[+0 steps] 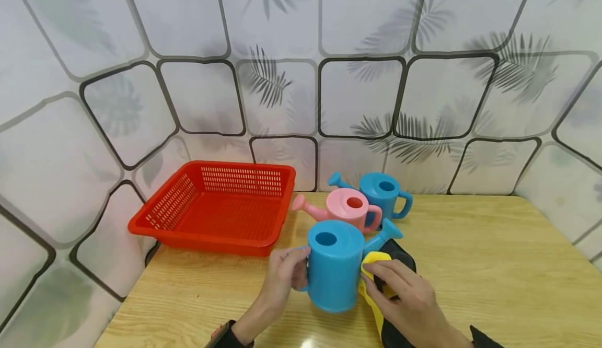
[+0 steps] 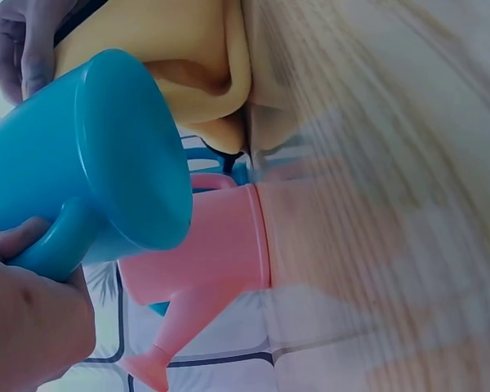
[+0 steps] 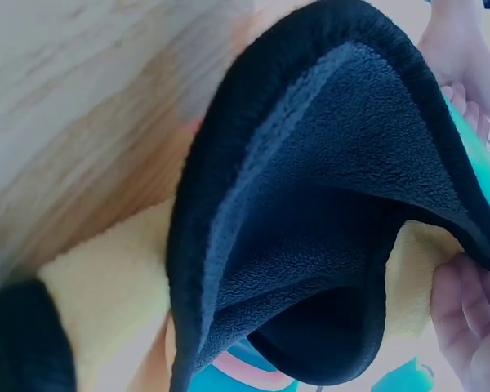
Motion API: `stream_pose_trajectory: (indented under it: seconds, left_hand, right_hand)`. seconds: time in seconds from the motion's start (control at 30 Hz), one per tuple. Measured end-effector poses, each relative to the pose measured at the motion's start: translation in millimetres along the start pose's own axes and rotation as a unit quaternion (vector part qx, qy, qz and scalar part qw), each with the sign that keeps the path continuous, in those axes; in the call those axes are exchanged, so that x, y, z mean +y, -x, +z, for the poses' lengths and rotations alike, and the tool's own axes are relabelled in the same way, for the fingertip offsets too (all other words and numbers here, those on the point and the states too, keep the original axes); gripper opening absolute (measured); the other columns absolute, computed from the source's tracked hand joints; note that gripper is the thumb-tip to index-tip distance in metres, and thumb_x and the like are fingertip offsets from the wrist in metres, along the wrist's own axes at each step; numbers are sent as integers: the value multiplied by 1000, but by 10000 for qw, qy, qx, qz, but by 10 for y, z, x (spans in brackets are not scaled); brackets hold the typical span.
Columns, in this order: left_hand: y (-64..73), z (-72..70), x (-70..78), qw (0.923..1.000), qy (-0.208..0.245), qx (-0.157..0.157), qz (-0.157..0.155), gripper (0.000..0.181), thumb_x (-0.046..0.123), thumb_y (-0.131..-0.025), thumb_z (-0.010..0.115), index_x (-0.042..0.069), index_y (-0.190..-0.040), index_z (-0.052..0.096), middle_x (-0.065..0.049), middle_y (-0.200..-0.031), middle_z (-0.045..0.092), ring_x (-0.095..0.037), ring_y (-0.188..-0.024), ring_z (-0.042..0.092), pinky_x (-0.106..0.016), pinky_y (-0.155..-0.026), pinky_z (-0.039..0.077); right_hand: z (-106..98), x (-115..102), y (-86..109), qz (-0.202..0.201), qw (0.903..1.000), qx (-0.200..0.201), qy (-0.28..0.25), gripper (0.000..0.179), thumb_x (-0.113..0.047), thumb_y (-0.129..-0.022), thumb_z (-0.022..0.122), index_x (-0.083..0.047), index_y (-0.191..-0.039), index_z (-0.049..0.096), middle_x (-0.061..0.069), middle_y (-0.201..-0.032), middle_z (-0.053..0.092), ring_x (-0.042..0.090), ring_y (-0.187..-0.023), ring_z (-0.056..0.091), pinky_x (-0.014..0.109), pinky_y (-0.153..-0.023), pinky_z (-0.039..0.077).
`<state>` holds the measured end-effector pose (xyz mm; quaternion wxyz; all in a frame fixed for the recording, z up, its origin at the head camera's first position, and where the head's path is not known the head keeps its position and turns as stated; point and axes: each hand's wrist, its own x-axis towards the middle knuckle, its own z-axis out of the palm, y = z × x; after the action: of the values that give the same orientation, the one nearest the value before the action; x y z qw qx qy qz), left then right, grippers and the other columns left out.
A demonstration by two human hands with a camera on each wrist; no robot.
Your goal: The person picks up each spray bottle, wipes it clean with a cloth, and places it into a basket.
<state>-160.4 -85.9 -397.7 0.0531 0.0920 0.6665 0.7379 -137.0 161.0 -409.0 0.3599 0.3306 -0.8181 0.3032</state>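
Observation:
A blue watering can (image 1: 334,272) is held up off the table, its spout toward the right. My left hand (image 1: 282,275) grips its handle; the left wrist view shows the handle (image 2: 65,241) and the can's underside. A yellow and black cloth (image 1: 373,260) is pinched in my right hand (image 1: 411,298) against the can's right side, below the spout. Its black face (image 3: 310,196) fills much of the right wrist view, and its lower part hangs down. Behind the can stand a pink watering can (image 1: 345,207) and another blue watering can (image 1: 378,191).
To the left at the back sits a red perforated plastic basket (image 1: 216,251) on the wooden table (image 1: 494,264). A wall covering (image 1: 362,97) with leaf prints and dark rounded outlines rises behind the table and along its sides.

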Motion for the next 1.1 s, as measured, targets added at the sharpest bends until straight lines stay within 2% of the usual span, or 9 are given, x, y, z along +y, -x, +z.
stream_pose_trajectory:
  seconds: [0.1,0.23,0.5,0.7,0.93,1.1]
  left_hand:
    - [-4,-5,3,9997,136,13,178,52,22,-102,47,-8,-64,26,7,-54,30,-9,-50,36,-21,-52,32]
    - [-1,-9,1,9987,348,4,370,51,19,-102,47,-4,-63,23,8,-53,28,-8,-49,34,-20,-51,31]
    - [10,-6,18,9980,473,292,306,52,20,-101,48,-5,-62,23,5,-52,29,-9,-47,33,-21,-50,31]
    - [6,-21,10,9966,572,331,493,52,20,-102,45,-4,-61,24,3,-52,27,-12,-47,31,-20,-50,32]
    - [28,-23,8,9964,668,489,173,52,23,-101,47,-4,-62,24,7,-51,30,-10,-47,33,-21,-50,33]
    - [41,-17,-22,9963,762,316,240,52,20,-101,48,-1,-61,23,7,-51,29,-9,-46,31,-20,-49,31]
  right_hand:
    - [24,6,18,-156,9997,27,-171,38,-40,-104,51,-9,-104,74,1,-95,71,11,-80,66,6,-81,53]
    - [56,-1,53,-208,9997,18,-149,39,-41,-104,50,-10,-104,74,0,-95,71,8,-80,63,6,-81,52]
    - [106,-17,106,-205,9996,-19,-212,40,-42,-103,51,-10,-100,74,-1,-94,71,7,-80,63,6,-79,52]
    - [128,-28,126,-273,9992,-70,-282,38,-42,-103,52,-10,-101,74,-1,-95,71,7,-80,63,6,-75,51]
    - [150,-38,164,-317,9990,-36,-298,38,-41,-103,53,-10,-100,74,0,-94,72,4,-75,61,6,-70,50]
    - [116,-25,122,-220,9993,25,-286,38,-40,-103,52,-9,-101,73,1,-93,72,5,-74,60,7,-70,51]
